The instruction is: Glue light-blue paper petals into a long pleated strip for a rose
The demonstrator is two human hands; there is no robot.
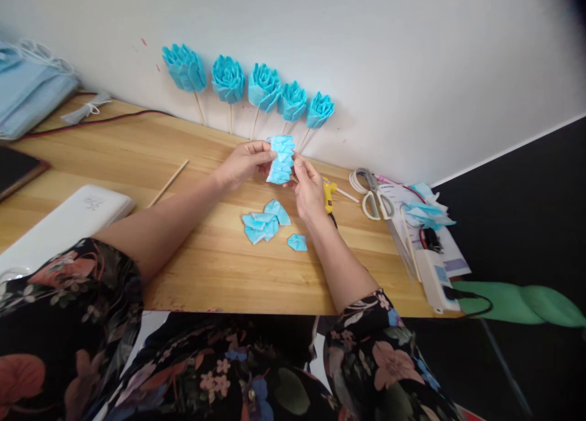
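Between my two hands is a strip of overlapping folded light-blue petals [280,160], raised above the table. My left hand [245,163] pinches its left side, thumb in front. On the opposite side, my right hand [307,183] grips the strip's right edge, with some fingertips hidden behind it. Below, a small pile of folded blue petals [263,223] lies on the wooden table, and a single petal [297,243] rests just right of it. Partly behind my right hand sits a yellow glue gun [328,195] with a white glue stick [348,195] protruding.
Several blue flowers on sticks [229,80] lean against the wall. A bare stick [168,183] and a white power bank [77,216] lie left. Scissors [373,195], papers [403,213] and a power strip [437,280] are right. Folded blue masks [32,91] fill the far left corner.
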